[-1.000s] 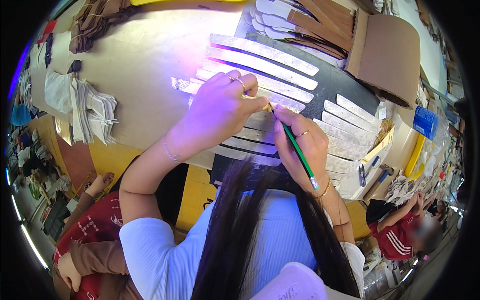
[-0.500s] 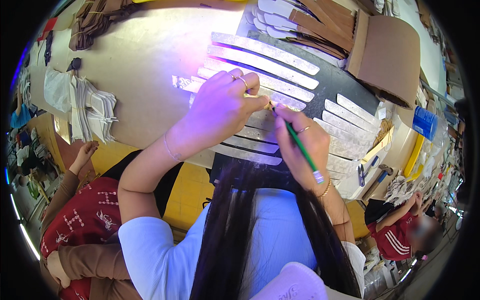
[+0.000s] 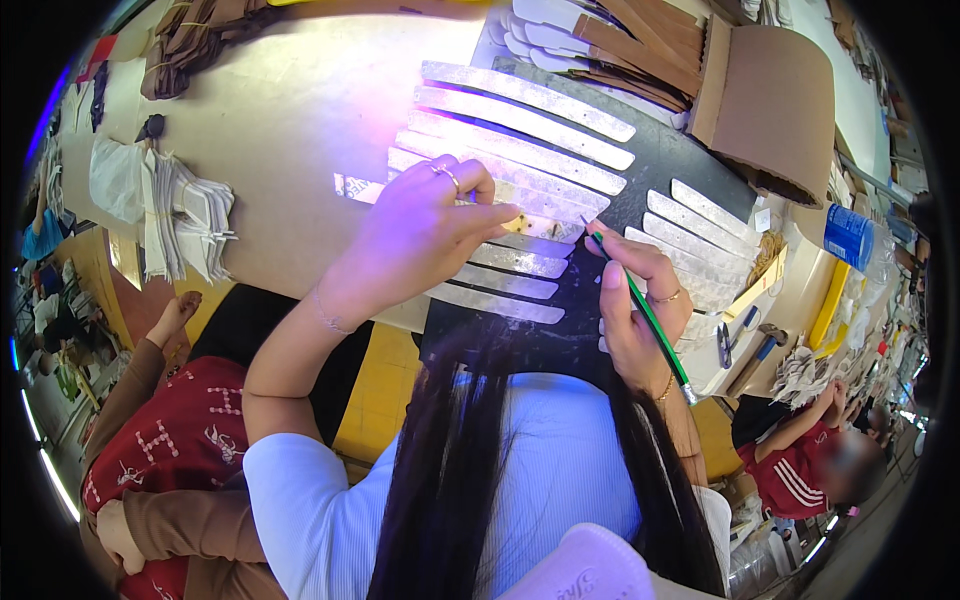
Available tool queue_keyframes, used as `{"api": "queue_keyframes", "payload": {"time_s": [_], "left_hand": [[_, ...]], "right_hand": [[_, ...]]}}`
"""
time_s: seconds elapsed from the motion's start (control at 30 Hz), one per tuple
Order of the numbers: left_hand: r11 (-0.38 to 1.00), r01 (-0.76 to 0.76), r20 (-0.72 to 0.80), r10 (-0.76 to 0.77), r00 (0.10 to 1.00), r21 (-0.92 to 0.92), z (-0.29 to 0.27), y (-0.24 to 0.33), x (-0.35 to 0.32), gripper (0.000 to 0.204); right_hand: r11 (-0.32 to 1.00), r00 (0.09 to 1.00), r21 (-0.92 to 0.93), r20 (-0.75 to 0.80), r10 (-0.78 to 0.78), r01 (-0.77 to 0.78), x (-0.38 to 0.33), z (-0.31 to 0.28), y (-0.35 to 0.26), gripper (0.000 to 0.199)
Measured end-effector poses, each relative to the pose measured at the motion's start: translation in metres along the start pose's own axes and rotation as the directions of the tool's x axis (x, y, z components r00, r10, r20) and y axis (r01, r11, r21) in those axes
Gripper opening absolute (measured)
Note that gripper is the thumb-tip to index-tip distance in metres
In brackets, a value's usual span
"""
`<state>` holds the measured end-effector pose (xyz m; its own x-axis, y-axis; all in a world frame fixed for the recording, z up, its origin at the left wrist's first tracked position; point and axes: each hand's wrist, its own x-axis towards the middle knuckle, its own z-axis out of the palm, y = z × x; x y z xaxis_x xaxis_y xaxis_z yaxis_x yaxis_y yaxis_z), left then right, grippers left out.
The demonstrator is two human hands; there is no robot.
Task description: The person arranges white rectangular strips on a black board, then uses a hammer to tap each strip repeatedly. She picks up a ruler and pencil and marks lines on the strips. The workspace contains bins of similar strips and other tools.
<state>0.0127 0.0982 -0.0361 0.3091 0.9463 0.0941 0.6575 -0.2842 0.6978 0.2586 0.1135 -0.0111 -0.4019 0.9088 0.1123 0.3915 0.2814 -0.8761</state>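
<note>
My left hand point(image 3: 425, 225) is closed, its thumb and fingertips pinched at the upper edge of a pale, narrow strip with dark spots and printing point(image 3: 556, 229). The strip's other end sticks out beyond my wrist side at the left. My right hand point(image 3: 650, 295) is wrapped round a green pencil point(image 3: 650, 318), its tip just off the strip's right end. Several whitish, speckled curved strips point(image 3: 530, 100) lie in rows on a dark board point(image 3: 655, 150), above and below my left hand. A second group of shorter pale strips point(image 3: 700, 230) lies to the right.
Brown and white cut pieces point(image 3: 640, 40) are heaped beside a cardboard box point(image 3: 770, 110) at the far right. Scissors point(image 3: 724, 345), a hammer point(image 3: 757, 362) and a blue-labelled container point(image 3: 848, 240) stand near the right edge. A bundle of white pieces point(image 3: 180, 210) sits left. Co-workers are on both sides.
My right hand has moved right and down with the pencil, away from my left fingertips. My left hand has shifted slightly left, showing more of the spotted strip.
</note>
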Motion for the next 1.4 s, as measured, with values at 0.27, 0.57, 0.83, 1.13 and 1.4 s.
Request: {"api": "queue_keyframes", "payload": {"time_s": [0.27, 0.57, 0.83, 1.13, 1.4], "left_hand": [[0.999, -0.034, -0.020, 0.035, 0.999, 0.043, 0.004, -0.001, 0.003, 0.023], [0.999, -0.031, -0.032, 0.032, 0.999, 0.044, 0.005, 0.001, 0.005, 0.020], [0.995, -0.048, -0.018, 0.050, 0.999, 0.093, 0.006, 0.001, 0.003, 0.019], [0.988, -0.046, 0.002, 0.046, 0.999, 0.147, 0.006, 0.002, 0.003, 0.020], [0.987, -0.060, -0.019, 0.063, 0.998, 0.146, 0.008, 0.001, 0.003, 0.018]], "right_hand": [[1.000, 1.000, -0.016, 0.013, 0.027, -0.027, -0.001, 0.001, -0.003, 0.017], [0.999, 0.999, -0.036, 0.040, 0.035, -0.034, 0.000, 0.003, -0.001, 0.017], [0.991, 0.993, -0.117, 0.107, -0.048, 0.061, 0.005, 0.025, 0.003, 0.022], [0.954, 0.984, -0.256, 0.133, -0.122, 0.153, 0.015, 0.031, -0.001, 0.021], [0.957, 0.985, -0.286, 0.171, 0.004, 0.045, 0.014, 0.028, -0.008, 0.021]]}}
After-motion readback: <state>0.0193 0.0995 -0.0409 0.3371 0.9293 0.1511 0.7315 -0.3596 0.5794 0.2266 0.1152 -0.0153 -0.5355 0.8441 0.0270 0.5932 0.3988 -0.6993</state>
